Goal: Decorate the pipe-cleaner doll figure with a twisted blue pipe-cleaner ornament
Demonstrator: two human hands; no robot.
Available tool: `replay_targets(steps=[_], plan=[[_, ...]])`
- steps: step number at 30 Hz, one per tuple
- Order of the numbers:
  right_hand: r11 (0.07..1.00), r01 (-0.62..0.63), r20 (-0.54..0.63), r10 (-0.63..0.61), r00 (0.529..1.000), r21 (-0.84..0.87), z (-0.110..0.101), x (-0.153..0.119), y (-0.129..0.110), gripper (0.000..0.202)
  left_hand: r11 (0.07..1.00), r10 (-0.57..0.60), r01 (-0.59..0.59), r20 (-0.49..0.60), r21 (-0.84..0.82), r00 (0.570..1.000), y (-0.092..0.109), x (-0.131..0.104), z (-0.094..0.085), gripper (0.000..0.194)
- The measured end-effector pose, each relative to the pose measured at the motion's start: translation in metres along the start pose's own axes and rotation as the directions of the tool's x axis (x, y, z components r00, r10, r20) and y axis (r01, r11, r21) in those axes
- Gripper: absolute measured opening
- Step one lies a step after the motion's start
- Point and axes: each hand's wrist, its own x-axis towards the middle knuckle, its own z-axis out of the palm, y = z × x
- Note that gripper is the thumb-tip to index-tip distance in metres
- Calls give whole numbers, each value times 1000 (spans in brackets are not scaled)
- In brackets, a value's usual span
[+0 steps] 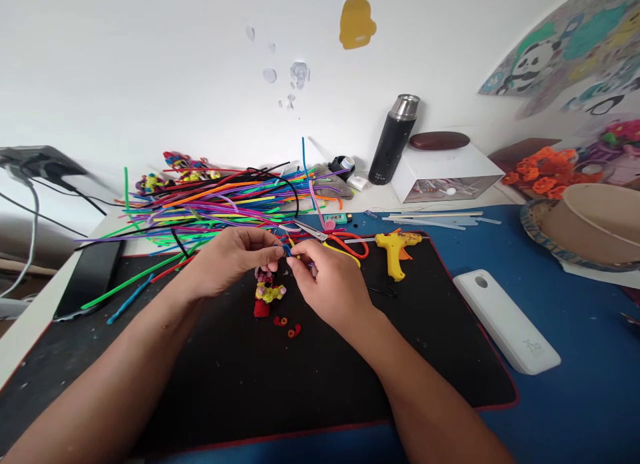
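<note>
My left hand (233, 259) and my right hand (333, 281) meet above the black mat, fingers pinched together. Between the fingertips shows a small blue pipe cleaner piece (287, 250), with a thin yellow end (291, 241) sticking up beside it. Most of what they pinch is covered by the fingers. Just below on the mat lie a yellow fuzzy figure (270, 292) with pale pink ends, a red piece (261, 309) and two small red curled pieces (287, 327) with orange-ringed dots. A purplish piece (264, 275) is partly hidden behind my left hand.
A heap of coloured pipe cleaners (235, 204) spreads behind the hands. Orange-handled scissors (320, 234) and a yellow glue gun (397, 251) lie to the right, near glue sticks (435, 219). Further right are a white power bank (507, 321), a black thermos (395, 141) and a white box (445, 171).
</note>
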Motion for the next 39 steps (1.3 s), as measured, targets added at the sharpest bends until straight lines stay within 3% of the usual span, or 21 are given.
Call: replay_targets(steps=[9,18,24,30,34,39], plan=[[1000,-6,12,6,1000,29,-2,0,-2,7,998,-22,19,54,54,998,6,-3,5,29],[998,-43,3,43,999,42,-3,2,-3,9,996,-42,41,6,82,999,5,-4,7,37],[997,-67,-8,67,998,31,-5,2,-3,10,988,16,-18,12,155,1000,3,-3,5,44],[993,-93,-31,95,995,73,-8,3,-3,10,976,129,-115,-67,183,989,0,-1,-10,46],[990,-103,-42,108,993,100,-8,3,-3,11,954,120,-108,-25,279,992,5,-2,-13,47],[989,-97,-58,104,993,112,-9,3,-4,12,978,51,-74,117,194,992,6,-4,-12,46]])
